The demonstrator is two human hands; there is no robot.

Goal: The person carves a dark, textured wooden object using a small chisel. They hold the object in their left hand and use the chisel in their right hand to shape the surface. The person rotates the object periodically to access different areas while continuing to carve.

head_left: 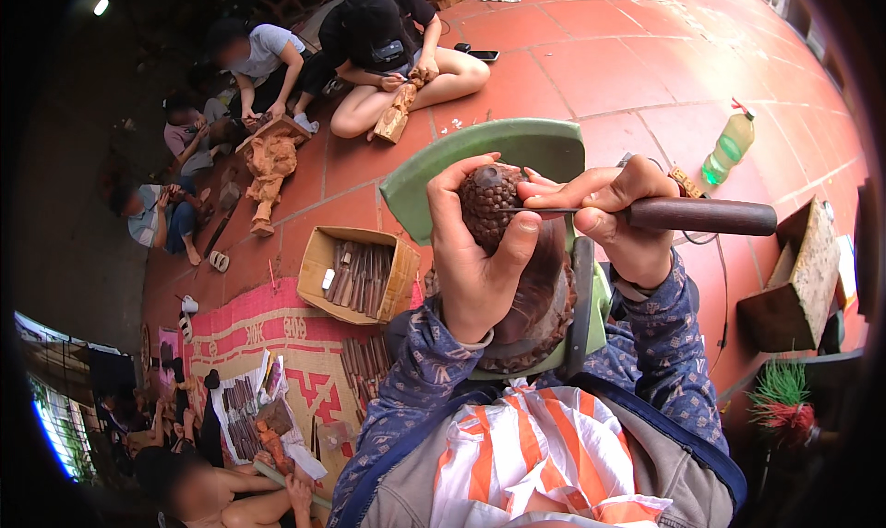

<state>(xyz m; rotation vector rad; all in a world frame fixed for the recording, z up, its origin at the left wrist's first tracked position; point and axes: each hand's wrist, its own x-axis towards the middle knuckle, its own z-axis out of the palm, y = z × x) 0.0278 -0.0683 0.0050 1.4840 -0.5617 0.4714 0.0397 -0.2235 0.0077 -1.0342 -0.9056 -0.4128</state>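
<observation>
A dark brown wood carving [489, 200] with rows of small round knobs on its top stands upright before me. My left hand [469, 274] is wrapped around that knobbed top, thumb on the near side. In my right hand [628, 216] I grip a carving chisel [706, 217] with a thick dark wooden handle and a thin metal blade. The blade points left and its tip meets the knobs beside my left thumb. My right fingertips press along the blade close to the carving. The carving's lower part shows beneath my hands, partly hidden by them.
A green plastic chair [420, 182] surrounds the carving. Left of it are a cardboard box [403, 283] of chisels and a patterned mat [249, 320] with more chisels. Several people carve nearby. At right stand a green bottle [729, 148] and a wooden box [792, 297].
</observation>
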